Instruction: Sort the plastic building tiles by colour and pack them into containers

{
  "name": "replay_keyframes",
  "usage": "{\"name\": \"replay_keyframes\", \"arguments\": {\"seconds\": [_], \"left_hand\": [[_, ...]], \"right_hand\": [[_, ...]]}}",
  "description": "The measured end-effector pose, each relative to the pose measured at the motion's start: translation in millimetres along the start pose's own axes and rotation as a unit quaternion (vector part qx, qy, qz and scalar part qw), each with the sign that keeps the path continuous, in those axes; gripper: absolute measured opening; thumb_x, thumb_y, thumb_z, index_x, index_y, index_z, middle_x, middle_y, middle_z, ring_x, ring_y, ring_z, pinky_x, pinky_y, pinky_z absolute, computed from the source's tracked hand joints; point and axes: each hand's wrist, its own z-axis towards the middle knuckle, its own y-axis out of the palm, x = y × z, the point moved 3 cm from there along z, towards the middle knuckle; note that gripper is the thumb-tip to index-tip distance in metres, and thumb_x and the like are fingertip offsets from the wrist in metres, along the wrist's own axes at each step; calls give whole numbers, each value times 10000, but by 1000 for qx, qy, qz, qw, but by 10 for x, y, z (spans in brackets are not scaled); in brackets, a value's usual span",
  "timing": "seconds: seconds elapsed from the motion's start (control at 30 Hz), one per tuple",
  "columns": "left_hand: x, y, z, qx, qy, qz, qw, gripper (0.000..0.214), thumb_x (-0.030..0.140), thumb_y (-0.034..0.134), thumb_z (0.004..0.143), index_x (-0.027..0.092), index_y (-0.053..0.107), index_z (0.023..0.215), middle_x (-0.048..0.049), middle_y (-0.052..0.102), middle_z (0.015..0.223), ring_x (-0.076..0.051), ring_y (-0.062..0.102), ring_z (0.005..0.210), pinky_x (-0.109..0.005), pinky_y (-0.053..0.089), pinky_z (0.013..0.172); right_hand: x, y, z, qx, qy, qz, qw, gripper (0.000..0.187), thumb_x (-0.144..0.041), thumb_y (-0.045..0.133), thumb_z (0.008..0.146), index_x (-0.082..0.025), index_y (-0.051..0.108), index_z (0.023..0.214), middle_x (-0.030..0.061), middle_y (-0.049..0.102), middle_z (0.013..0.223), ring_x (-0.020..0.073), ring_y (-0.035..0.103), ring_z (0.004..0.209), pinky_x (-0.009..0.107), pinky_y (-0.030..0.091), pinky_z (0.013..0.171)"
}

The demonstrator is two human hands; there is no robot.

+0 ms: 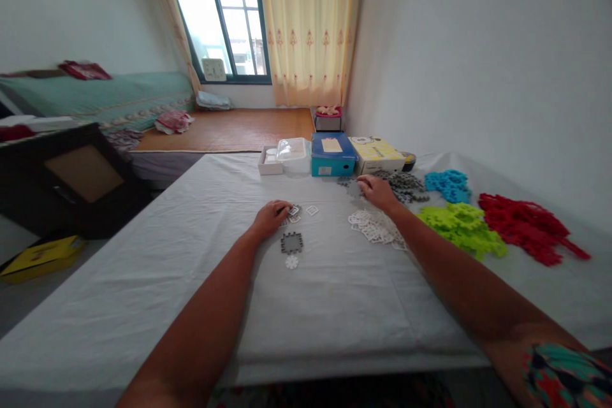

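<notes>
Bare forearms (210, 312), teal-red-black patterned sleeve (559, 373) on right arm.

A matt white cloth (335, 306), faintly creased, covers the surface. The grey pieces (406, 186) at the far right and the white pieces (375, 228) nearer look like matt openwork plastic. Beyond them, a clear, glossy plastic tub (292, 152) sits left of a smooth blue cardboard box (332, 154).

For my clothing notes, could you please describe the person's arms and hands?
Left hand and right hand are bare, with no gloves or watch visible. Both forearms are uncovered; a teal, red and black patterned sleeve shows on the right arm.
</notes>
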Motion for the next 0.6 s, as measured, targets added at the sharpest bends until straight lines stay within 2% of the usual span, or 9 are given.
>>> {"name": "replay_keyframes", "arguments": {"seconds": [0.1,0.17,0.23,0.27,0.37,0.4,0.5,0.6], "left_hand": [[3,-3,-3,2,-1,1,1000,311,311,431,891,210,703,1004,-49,715,1048,-203,628,1007,-342,463,947],[5,-1,-8,1,0,-3,1000,307,302,433,893,212,703,1008,-47,715,1052,-202,624,1012,-344,460,955],[2,5,-9,3,3,-10,1000,301,291,435,894,213,702,1011,-43,712,1057,-196,622,1022,-340,457,967],[-2,8,-8,9,5,-17,1000,296,284,441,890,211,702,1010,-44,707,1065,-191,623,1025,-336,458,972],[-28,17,3,36,3,-42,998,273,242,468,867,196,702,1000,-55,689,1090,-181,626,1033,-323,464,975],[-38,21,6,43,-1,-47,998,272,224,470,860,191,701,1000,-57,687,1085,-180,629,1026,-323,468,972],[-61,31,10,55,-11,-56,997,288,180,455,852,184,692,1017,-56,691,1042,-171,647,961,-325,487,940],[-62,35,3,58,-12,-76,995,300,152,452,839,186,688,1020,-48,685,1037,-149,661,871,-305,509,892]], "right_hand": [[352,-145,256,22,63,-39,997,320,-264,493,900,-101,654,1123,145,697,1057,236,637,971,305,448,848],[352,-193,315,61,60,-68,994,361,-261,522,881,-74,621,1174,193,649,1155,272,601,1054,345,439,888],[131,-144,270,76,-1,-63,995,376,-238,539,871,-75,600,1204,200,616,1210,271,576,1090,357,428,919],[-47,-69,209,54,-49,-45,996,358,-225,543,871,-92,607,1197,181,624,1202,252,586,1063,348,431,921],[-676,275,-86,-82,-188,19,979,286,-204,580,861,-155,647,1135,104,672,1116,187,616,910,317,449,896],[-868,384,-190,-99,-218,30,970,285,-198,582,864,-163,646,1139,99,669,1121,184,606,927,319,443,908],[-1274,644,-397,-104,-265,30,958,316,-210,553,892,-164,616,1198,100,647,1174,206,545,1066,339,414,961],[-1402,803,-429,-105,-253,-4,962,408,-273,575,887,-166,559,1280,113,601,1269,240,495,1137,367,407,967]]}}
